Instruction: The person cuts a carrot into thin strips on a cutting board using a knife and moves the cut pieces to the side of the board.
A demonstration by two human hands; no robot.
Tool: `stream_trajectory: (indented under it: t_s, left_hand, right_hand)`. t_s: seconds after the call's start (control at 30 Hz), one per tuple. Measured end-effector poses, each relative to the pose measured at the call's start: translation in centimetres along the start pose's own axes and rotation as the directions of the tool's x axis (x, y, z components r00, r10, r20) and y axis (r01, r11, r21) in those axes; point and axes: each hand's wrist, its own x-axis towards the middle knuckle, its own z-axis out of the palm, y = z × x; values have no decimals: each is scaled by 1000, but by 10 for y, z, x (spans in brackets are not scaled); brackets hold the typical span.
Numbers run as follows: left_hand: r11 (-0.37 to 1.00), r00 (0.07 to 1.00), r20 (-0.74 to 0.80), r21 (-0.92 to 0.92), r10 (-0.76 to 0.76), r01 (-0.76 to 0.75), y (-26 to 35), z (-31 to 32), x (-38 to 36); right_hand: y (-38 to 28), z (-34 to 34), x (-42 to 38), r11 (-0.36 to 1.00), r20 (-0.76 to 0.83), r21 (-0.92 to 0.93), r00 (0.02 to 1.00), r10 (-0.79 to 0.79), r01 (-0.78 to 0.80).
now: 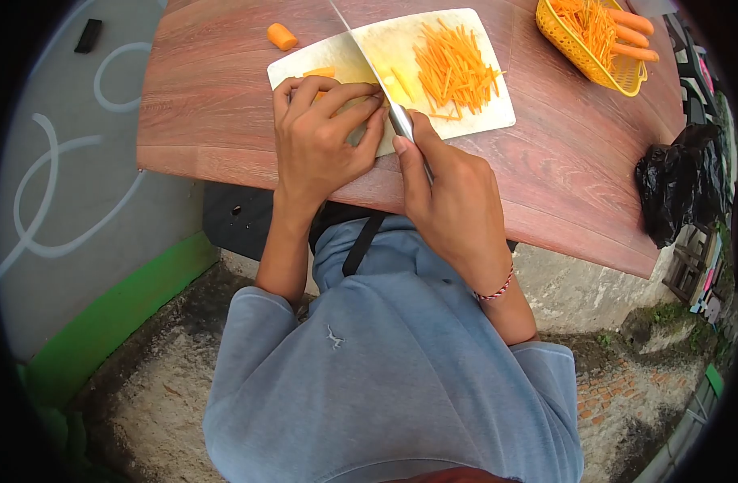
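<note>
A white cutting board (494,114) lies on the wooden table. My left hand (324,138) rests on its left half, fingers curled down over a piece of carrot (320,72) that they mostly hide. My right hand (457,189) grips a knife (367,60) by its handle. The long blade points up and left across the board, close beside my left fingertips. Right of the blade lie a few carrot slivers (403,84) and a heap of thin carrot strips (457,68). A short carrot chunk (282,36) sits on the table past the board's upper left corner.
A yellow plastic basket (582,55) with carrot strips and several whole carrots (633,36) stands at the table's far right. A black plastic bag (683,181) hangs at the right table edge (655,262). On the left is a grey wall (71,201) with a green band.
</note>
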Motion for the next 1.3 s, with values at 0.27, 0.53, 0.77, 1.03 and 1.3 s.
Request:
stream_trajectory:
  t_s: [0.27,0.53,0.77,1.03,1.3]
  left_hand:
    - [1000,1000,7,8,21,-21,1,0,0]
    - [1000,998,55,7,30,-30,2,1,2]
    - [999,997,51,6,53,-54,6,-3,6]
    - [981,982,-129,-153,-140,119,-9,-12,-1]
    - [959,960,41,-47,-278,280,-26,-41,-9]
  right_hand:
    - [20,-18,-2,910,151,310,959,238,-275]
    - [25,-33,-19,887,153,311,939,309,-343]
    - [27,-37,-18,914,55,291,959,277,-281]
    - [17,-25,-18,924,90,332,981,171,-191]
    - [23,-31,-12,911,143,266,947,287,-316]
